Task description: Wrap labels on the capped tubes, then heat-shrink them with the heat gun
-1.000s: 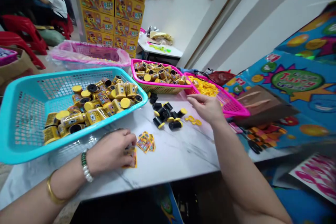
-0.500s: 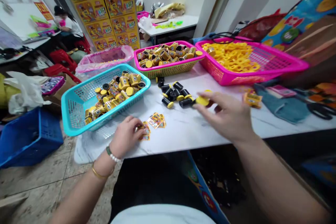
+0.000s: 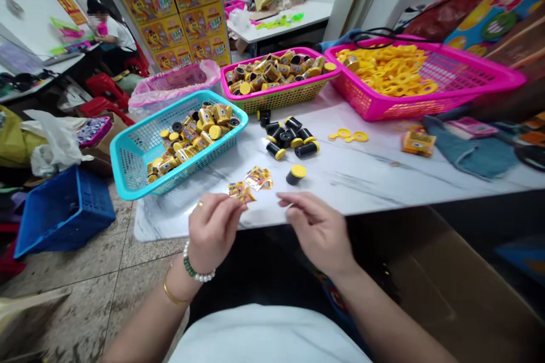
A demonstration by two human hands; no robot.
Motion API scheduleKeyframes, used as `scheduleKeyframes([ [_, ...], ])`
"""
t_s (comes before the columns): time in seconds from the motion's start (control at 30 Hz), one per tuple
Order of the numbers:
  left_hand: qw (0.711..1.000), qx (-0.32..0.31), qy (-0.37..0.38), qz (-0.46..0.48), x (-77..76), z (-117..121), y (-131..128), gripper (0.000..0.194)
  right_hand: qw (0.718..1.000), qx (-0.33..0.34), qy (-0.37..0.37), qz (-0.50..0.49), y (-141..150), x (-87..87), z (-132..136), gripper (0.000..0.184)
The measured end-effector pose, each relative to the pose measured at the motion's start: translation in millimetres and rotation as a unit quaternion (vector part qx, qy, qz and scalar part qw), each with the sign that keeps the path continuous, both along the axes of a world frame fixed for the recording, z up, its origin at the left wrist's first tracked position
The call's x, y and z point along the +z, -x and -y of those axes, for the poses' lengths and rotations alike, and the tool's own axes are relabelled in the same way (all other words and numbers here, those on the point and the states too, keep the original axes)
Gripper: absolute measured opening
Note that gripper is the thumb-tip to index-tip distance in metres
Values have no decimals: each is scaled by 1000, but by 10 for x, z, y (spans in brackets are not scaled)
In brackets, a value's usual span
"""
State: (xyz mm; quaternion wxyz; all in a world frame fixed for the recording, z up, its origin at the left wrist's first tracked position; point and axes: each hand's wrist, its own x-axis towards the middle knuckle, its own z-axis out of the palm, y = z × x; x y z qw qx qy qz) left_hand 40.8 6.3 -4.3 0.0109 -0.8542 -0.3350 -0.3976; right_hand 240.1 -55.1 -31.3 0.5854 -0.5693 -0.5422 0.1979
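My left hand (image 3: 215, 227) is pinched at the table's front edge on a small printed sticker (image 3: 247, 197) in yellow and orange. More stickers (image 3: 258, 178) lie in a loose pile just beyond its fingertips. My right hand (image 3: 320, 229) faces it with thumb and forefinger a little apart, and nothing shows between them. Just past the right fingertips, a black canister with a yellow cap (image 3: 296, 174) stands upright. Farther back lies a cluster of black canisters with yellow ends (image 3: 285, 138), most on their sides.
A blue basket (image 3: 128, 176) and a pink basket (image 3: 281, 99) hold labelled canisters. Another pink basket (image 3: 378, 110) contains yellow plastic rings. Two yellow ring pieces (image 3: 356, 136) lie on the white table (image 3: 374, 181). At right are a sticker stack (image 3: 418, 143) and a denim cloth (image 3: 472, 150).
My right hand has let go of the yellow-capped canister, now standing nearer, and has drawn back toward the left hand. My left hand has pulled a sticker toward the table edge.
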Motion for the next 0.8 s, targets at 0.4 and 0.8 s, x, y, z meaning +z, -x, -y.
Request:
scheduleKeyframes([
  [0.4, 934, 32, 293, 203, -113, 389, -40, 17, 987, -9, 121, -106, 307, -158, -36, 43],
  [0.8, 912, 28, 325, 247, -86, 463, -214, 8, 997, -28, 51, -41, 406, -159, -6, 47],
])
